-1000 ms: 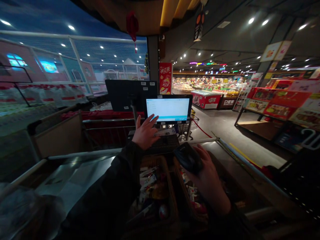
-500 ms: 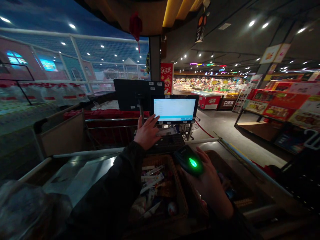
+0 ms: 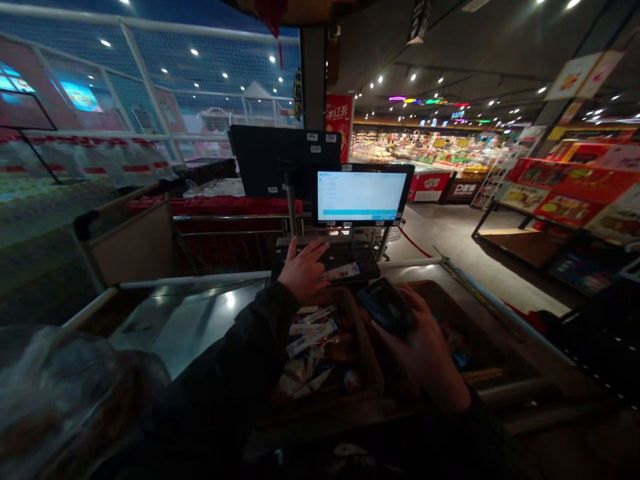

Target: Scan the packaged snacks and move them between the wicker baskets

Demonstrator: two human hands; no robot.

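My left hand (image 3: 303, 270) reaches over the black keyboard (image 3: 367, 252) with its fingers stretched forward. A flat, pale barcoded packet (image 3: 343, 273) juts out from beside its thumb and appears to be held there; its other end is hidden by the hand. My right hand (image 3: 425, 343) grips a black handheld barcode scanner (image 3: 387, 307), whose top shows no green light. Beyond the keyboard, a lit checkout screen (image 3: 360, 195) shows a list with a blue bar. Under and between my hands sits a brown basket (image 3: 373, 357) of small wrapped goods (image 3: 313, 340).
Another basket (image 3: 480, 377) lies beyond my right hand. At left is a metal counter top (image 3: 195, 327), with a clear plastic bag (image 3: 85, 380) nearer me. The back of a second monitor (image 3: 270, 160) stands behind the keyboard. Shelves of red boxes (image 3: 565, 177) line the right.
My left hand has come down from beside the screen to the keyboard, the barcoded packet moving with it. The scanner's green light has gone out. The view has tilted downward.
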